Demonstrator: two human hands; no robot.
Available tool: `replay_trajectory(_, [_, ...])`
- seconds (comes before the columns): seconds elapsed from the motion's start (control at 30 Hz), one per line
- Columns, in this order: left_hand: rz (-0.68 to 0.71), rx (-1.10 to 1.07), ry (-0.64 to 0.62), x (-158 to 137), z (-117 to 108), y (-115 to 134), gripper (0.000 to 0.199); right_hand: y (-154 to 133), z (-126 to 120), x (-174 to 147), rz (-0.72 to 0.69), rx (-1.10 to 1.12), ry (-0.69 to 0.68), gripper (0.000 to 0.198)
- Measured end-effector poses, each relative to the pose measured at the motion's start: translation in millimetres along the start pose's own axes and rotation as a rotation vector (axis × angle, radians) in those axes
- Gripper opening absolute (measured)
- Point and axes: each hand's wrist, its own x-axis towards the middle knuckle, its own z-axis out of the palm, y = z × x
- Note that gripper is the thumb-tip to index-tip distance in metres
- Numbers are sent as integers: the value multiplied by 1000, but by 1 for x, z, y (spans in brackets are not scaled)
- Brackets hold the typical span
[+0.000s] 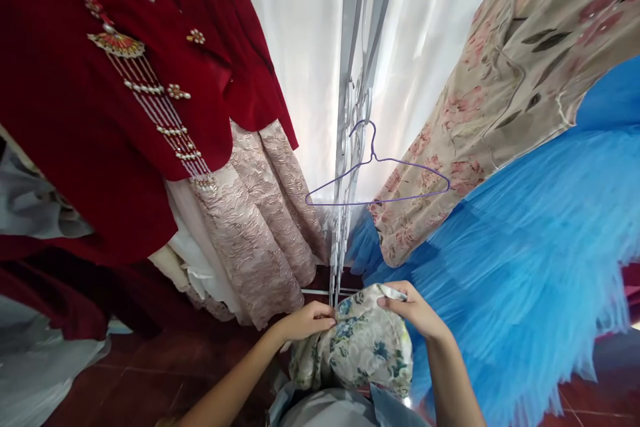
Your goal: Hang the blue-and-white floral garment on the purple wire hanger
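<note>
**Finish Report: Soft Cloth Predominates, Limited Gloss**

Cream-and-blue floral cloth garment (370, 350): soft, creased, slight sheen. Dark red long-sleeved cloth jacket (200, 93): matt, velvety; its fan-shaped beaded ornament (120, 45) bears glossy, pearl-like beads. Pale pink patterned cloth skirt (250, 233): raised, brocade-like, with metallic glints. Bright blue layered skirt (525, 233): gauzy, tulle-like, ragged-edged. Beige floral cloth garment (445, 127): thin, smooth. Slim purple triangular hanger (373, 157): smooth, wire-like. White draped curtain (310, 27): smooth cloth. Dark red tiled floor (130, 390): smooth, faintly glossy.
</note>
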Motion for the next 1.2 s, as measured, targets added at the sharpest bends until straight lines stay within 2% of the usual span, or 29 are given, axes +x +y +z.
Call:
replay_trajectory(0.1, [43,424,117,-1,-2,14,8,-10,-13,-15,30,-10,64,45])
replay_trajectory(0.17, [61,565,225,4,-11,17,12,-13,-17,-22,45,-30,104,46])
replay_trajectory(0.23, [68,545,382,8,-29,17,21,-14,-21,-29,44,-80,127,46])
replay_trajectory(0.33, [120,394,630,-2,-71,22,19,-13,-28,-38,31,-156,174,41])
replay_trajectory(0.43, [268,199,745,-24,-119,45,11,-13,-33,-43,42,-170,232,41])
replay_trajectory(0.53, [379,-56,645,-38,-157,85,9,-15,-29,-38,58,-156,157,42])
replay_trajectory(0.6, [408,-225,537,-38,-173,113,18,-18,-24,-30,36,-154,115,39])
replay_trajectory(0.7, [451,-413,437,-22,-183,147,36,-18,-19,-17,-30,-148,193,37])
replay_trajectory(0.77, [475,-460,349,-9,-184,161,33,-16,-20,-10,-60,-145,243,37])
replay_trajectory(0.87, [495,-419,213,2,-186,171,28,-8,-22,-8,-64,-133,291,38])
replay_trajectory(1.03, [520,-338,80,4,-190,172,45,9,-23,-19,-25,-75,340,36])
replay_trajectory(1.1, [509,-341,85,7,-187,175,40,15,-24,-25,-40,-53,386,34])
replay_trajectory(1.2, [388,-378,243,21,-178,181,27,22,-28,-28,-85,-46,514,34])
